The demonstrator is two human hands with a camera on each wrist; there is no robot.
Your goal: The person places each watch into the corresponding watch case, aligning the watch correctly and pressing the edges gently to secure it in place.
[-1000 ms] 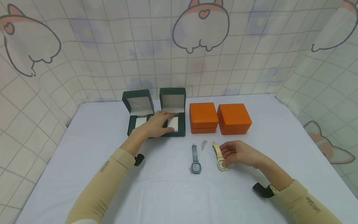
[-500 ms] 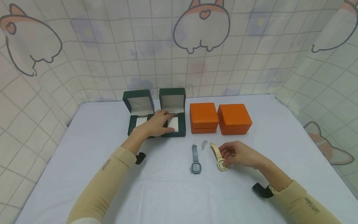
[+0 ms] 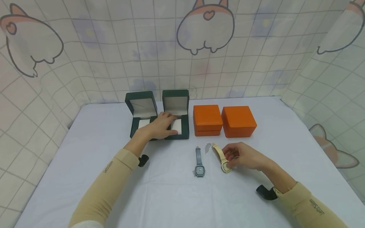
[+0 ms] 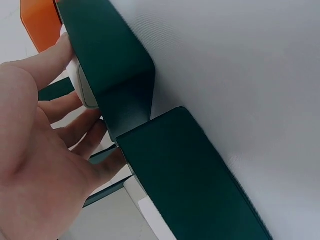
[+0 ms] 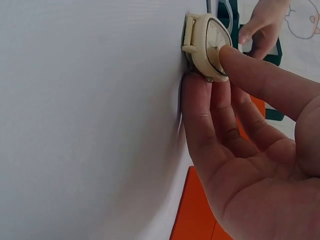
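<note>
My left hand (image 3: 161, 125) reaches over the right-hand open green watch box (image 3: 185, 126). Its thumb and forefinger span the white cushion (image 3: 176, 125) inside, seeming to grip its two ends; the left wrist view shows the thumb (image 4: 57, 52) against it. The cream wristwatch (image 5: 212, 47) is pinched in my right hand (image 3: 246, 155), thumb on the dial and fingers at the case's side. Its strap (image 3: 218, 151) slants away toward the left. Left of it a blue-grey wristwatch (image 3: 199, 170) lies on the white cloth, strap pointing to the back.
Another green watch box (image 3: 141, 103) stands open at the left, partly hidden by my left hand. Two closed orange boxes, a left one (image 3: 207, 118) and a right one (image 3: 239, 120), sit side by side at the back. A grey mark (image 3: 208, 148) shows between the watches.
The cream watch's strap end has swung left in my right hand, its case staying nearly in place. My left hand keeps its position at the green box.
</note>
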